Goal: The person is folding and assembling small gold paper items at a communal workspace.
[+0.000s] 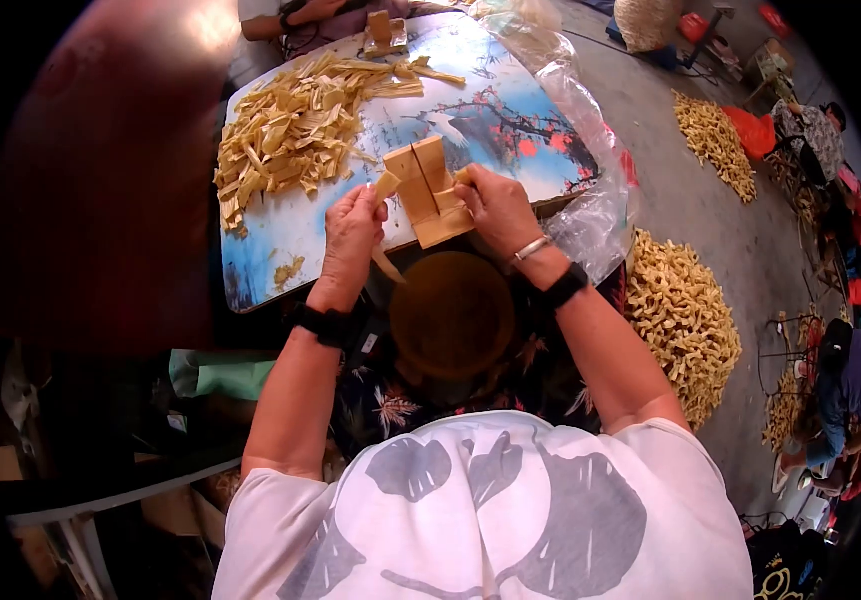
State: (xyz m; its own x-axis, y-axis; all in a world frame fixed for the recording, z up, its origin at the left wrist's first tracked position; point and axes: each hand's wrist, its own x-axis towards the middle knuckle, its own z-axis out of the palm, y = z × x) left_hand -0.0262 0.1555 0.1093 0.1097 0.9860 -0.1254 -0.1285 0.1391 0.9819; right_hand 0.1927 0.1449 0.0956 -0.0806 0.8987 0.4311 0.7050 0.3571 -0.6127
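Observation:
A small wooden stand (416, 172) with a slot down its upright board sits at the near edge of the painted tabletop (495, 75). My left hand (353, 230) is closed on a flat yellow strip (387, 184), just left of the stand. A longer piece of strip (387, 266) hangs below that hand. On the stand's right side, my right hand (498, 208) pinches a yellow end (462, 177), its fingers close against the wood. Below both hands, a round brown basin (451, 315) rests at my lap.
Loose yellow strips (285, 135) are heaped on the tabletop's left. Across it, another person's arm (290, 18) is near a second small wooden stand (382, 30). Knotted yellow pieces (680, 320) form a large pile at right, beside clear plastic sheeting (590, 225). Other people sit far right.

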